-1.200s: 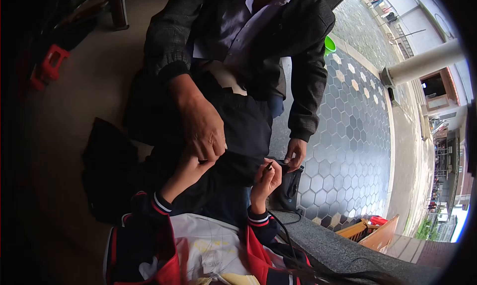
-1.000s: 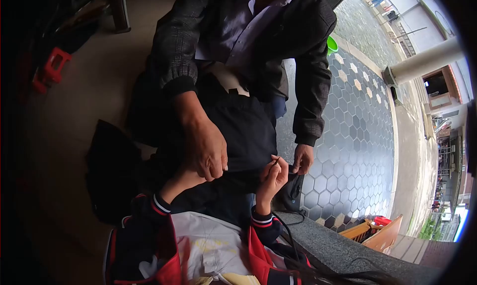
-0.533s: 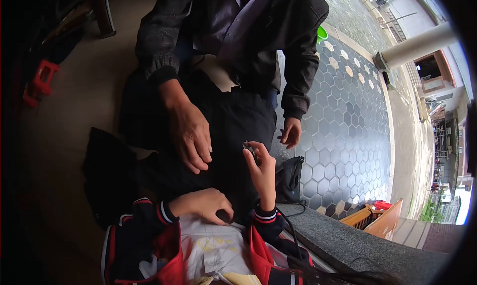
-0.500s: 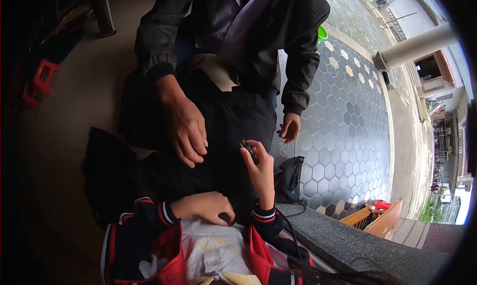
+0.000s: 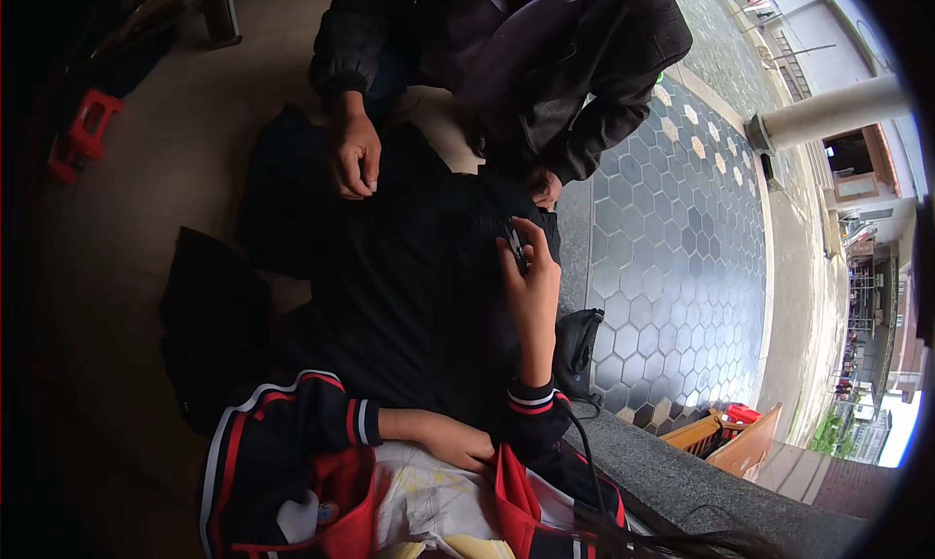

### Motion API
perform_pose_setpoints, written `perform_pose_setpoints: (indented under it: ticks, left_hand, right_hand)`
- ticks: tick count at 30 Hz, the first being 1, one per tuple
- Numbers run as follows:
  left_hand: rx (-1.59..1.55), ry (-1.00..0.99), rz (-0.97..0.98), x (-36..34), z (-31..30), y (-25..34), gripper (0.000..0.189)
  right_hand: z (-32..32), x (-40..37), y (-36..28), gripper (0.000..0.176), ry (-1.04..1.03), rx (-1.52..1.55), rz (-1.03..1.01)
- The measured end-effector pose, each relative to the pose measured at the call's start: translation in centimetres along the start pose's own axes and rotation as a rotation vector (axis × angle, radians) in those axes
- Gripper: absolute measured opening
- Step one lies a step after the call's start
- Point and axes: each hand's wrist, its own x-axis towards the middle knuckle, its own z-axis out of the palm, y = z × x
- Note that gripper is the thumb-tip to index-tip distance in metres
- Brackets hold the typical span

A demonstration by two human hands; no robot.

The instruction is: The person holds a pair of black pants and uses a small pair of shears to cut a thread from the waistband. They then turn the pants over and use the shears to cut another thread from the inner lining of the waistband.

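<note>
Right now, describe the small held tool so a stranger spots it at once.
Start at the black cloth filling the middle. Near its right edge, the wearer's right hand holds the small tool between thumb and fingers; its pale glint sets it apart from the cloth.

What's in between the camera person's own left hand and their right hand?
Just black cloth lies between the left hand and the right hand; the head view shows it.

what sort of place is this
Probably a covered porch or veranda beside an open yard: grey hexagonal floor tiles, a thick pale round column and a sunlit pale paved strip outside suggest it.
</note>
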Motion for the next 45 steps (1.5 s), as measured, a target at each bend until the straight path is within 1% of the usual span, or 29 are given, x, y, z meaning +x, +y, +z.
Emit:
perform_pose_setpoints:
  ticks: [1, 3, 4, 5, 6, 7, 8, 9, 11, 13, 15, 16, 18, 19, 20, 21, 22, 23, 24, 26, 28, 30, 31, 33, 37, 40, 42, 43, 45]
  left_hand:
    - [-0.004, 0.002, -0.002, -0.3, -0.1, 0.0, 0.025]
    - [-0.062, 0.045, -0.02, -1.0, -0.8, 0.1, 0.035]
    - [-0.064, 0.046, -0.02, -1.5, -1.2, 0.3, 0.035]
    - [-0.15, 0.057, -0.064, -2.0, -1.6, 0.5, 0.035]
    - [-0.237, 0.066, -0.105, -2.5, -2.2, 0.8, 0.034]
    - [-0.239, 0.065, -0.103, -3.1, -3.0, 1.4, 0.034]
    - [-0.179, 0.183, -0.081, -4.0, -4.0, 2.1, 0.031]
    - [-0.118, 0.299, -0.061, -4.9, -4.8, 2.8, 0.029]
    - [-0.185, 0.547, -0.085, -6.4, -5.9, 3.9, 0.027]
    - [-0.416, 0.826, -0.081, -7.2, -6.0, 3.4, 0.027]
    - [-0.563, 1.044, 0.031, -7.8, -6.4, 1.5, 0.031]
    - [-0.565, 1.045, 0.031, -8.1, -6.5, 0.9, 0.031]
    - [-0.915, 1.195, 0.144, -8.4, -6.7, 0.0, 0.043]
    - [-0.92, 1.193, 0.145, -8.3, -6.8, 0.2, 0.043]
    - [-0.927, 1.215, 0.171, -8.1, -6.9, 0.4, 0.051]
    - [-0.932, 1.238, 0.197, -8.1, -6.9, 0.6, 0.06]
    - [-0.935, 1.238, 0.197, -8.2, -7.0, 0.7, 0.06]
    - [-0.958, 1.205, 0.249, -8.4, -7.0, 0.7, 0.067]
    - [-0.98, 1.17, 0.3, -8.5, -7.0, 0.6, 0.074]
    - [-0.978, 1.178, 0.302, -8.8, -6.5, -0.1, 0.077]
    - [-0.972, 1.184, 0.305, -8.8, -6.4, -0.3, 0.079]
    - [-0.93, 1.209, 0.406, -8.8, -6.3, 0.0, 0.069]
    - [-0.931, 1.207, 0.402, -8.6, -6.2, 0.5, 0.069]
    - [-0.999, 1.284, 0.48, -8.4, -5.9, 2.0, 0.071]
    - [-0.986, 1.302, 0.496, -8.6, -5.1, 2.6, 0.073]
    - [-1.084, 1.298, 0.548, -8.6, -4.7, 3.1, 0.073]
    - [-1.168, 1.317, 0.637, -8.5, -4.6, 4.3, 0.072]
    - [-1.169, 1.317, 0.636, -8.4, -4.5, 4.7, 0.072]
    - [-1.168, 1.401, 0.557, -8.4, -4.4, 5.3, 0.074]
  right_hand:
    - [0.2, 0.7, 0.5, 0.032, -0.027, -0.057, -0.005]
    - [1.0, 1.6, 0.9, 0.034, -0.057, -0.111, -0.008]
    - [1.4, 1.9, 1.0, 0.038, -0.044, -0.229, -0.051]
    - [1.6, 2.3, 1.0, 0.042, -0.028, -0.347, -0.095]
    - [1.6, 2.7, 1.0, 0.042, -0.029, -0.349, -0.095]
    - [1.4, 3.1, 1.1, 0.038, -0.092, -0.389, -0.083]
    - [1.3, 3.4, 1.2, 0.036, -0.153, -0.426, -0.068]
    - [1.1, 3.4, 1.3, 0.036, -0.15, -0.424, -0.061]
    - [0.6, 3.4, 1.2, 0.035, -0.128, -0.37, -0.171]
    - [0.7, 3.1, 1.5, 0.033, -0.116, -0.291, -0.149]
    - [0.8, 2.5, 1.5, 0.033, -0.108, -0.21, -0.131]
    - [0.7, 1.8, 1.3, 0.03, -0.085, -0.216, -0.142]
    - [0.9, 0.2, 1.7, 0.028, -0.062, -0.225, -0.149]
    - [1.2, -0.7, 2.5, 0.027, 0.029, -0.204, -0.266]
    - [1.5, -1.7, 3.4, 0.026, 0.118, -0.183, -0.382]
    - [1.8, -2.8, 4.1, 0.026, 0.115, -0.184, -0.378]
    - [2.0, -3.8, 4.7, 0.026, 0.19, -0.164, -0.466]
    - [2.1, -4.5, 5.2, 0.027, 0.268, -0.141, -0.554]
    - [1.9, -5.1, 5.3, 0.027, 0.267, -0.141, -0.553]
    - [1.4, -6.2, 5.1, 0.027, 0.338, -0.131, -0.735]
    - [0.7, -7.2, 4.6, 0.025, 0.322, -0.145, -0.779]
    - [0.1, -8.0, 3.9, 0.024, 0.303, -0.155, -0.858]
    - [-0.1, -8.4, 3.8, 0.024, 0.305, -0.154, -0.853]
    - [-0.4, -9.0, 3.7, 0.024, 0.261, -0.124, -0.911]
    - [-1.0, -9.7, 3.3, 0.028, 0.294, -0.115, -0.962]
    - [-1.6, -10.3, 2.8, 0.032, 0.296, -0.108, -0.998]
    - [-1.9, -10.6, 2.4, 0.034, 0.294, -0.109, -1.009]
    - [-2.0, -10.7, 2.3, 0.035, 0.292, -0.11, -1.02]
    - [-2.0, -10.7, 2.3, 0.036, 0.305, -0.106, -1.017]
